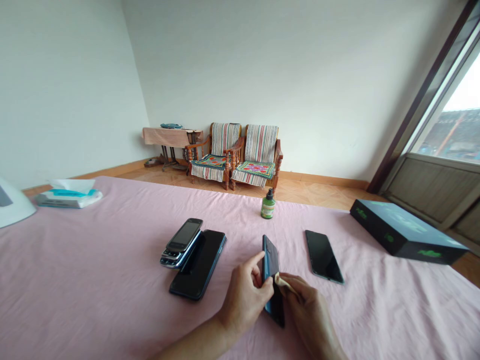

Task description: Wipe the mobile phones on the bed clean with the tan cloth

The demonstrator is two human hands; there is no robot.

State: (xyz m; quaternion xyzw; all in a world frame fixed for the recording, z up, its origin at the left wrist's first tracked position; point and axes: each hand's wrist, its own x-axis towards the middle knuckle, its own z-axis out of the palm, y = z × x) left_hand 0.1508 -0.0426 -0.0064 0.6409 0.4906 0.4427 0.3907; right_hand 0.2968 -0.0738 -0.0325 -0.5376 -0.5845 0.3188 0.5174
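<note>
My left hand (245, 287) grips a dark smartphone (270, 255) by its left edge, thumb and fingers closed on it. The phone stands tilted on its side, with its blue edge toward the left. Against the phone's right face, my right hand (309, 305) pinches a pale cream cloth (282, 283), mostly hidden by the fingers. To the left, a silver-and-black older phone (184, 235) tops a small stack of phones, which leans on a large black smartphone (200, 265). Another black smartphone (324, 256) lies flat to the right of my hands.
A green spray bottle (267, 205) stands beyond my hands. At the right is a black box (405, 232) with green lettering; a tissue pack (69, 194) lies far left beside a white object (13, 202). Pink cloth (112, 300) covers the surface. Two wooden chairs (260, 150) stand by the wall.
</note>
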